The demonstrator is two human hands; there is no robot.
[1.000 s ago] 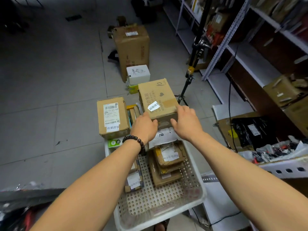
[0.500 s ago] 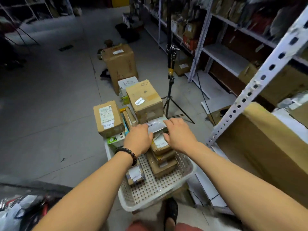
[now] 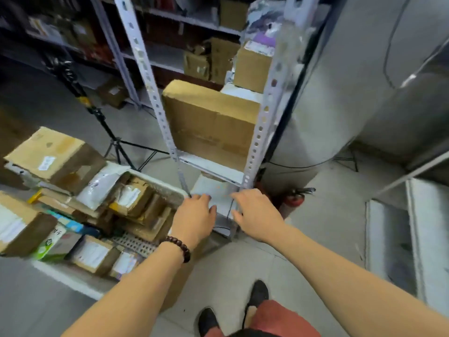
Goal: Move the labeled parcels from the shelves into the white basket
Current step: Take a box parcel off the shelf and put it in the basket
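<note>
Low beside the shelves (image 3: 213, 167), both hands are empty. The left hand (image 3: 194, 215) hangs with relaxed fingers at the corner of the white basket (image 3: 68, 280), and the right hand (image 3: 257, 215) is loosely spread near the shelf post (image 3: 255, 152). Labeled parcels (image 3: 131, 198) already heap the basket, and a big box (image 3: 211, 122) stands on the shelf above. That box looks tight between the posts and could snag. Another load might also topple the tilted box (image 3: 51, 154) perched on the heap.
</note>
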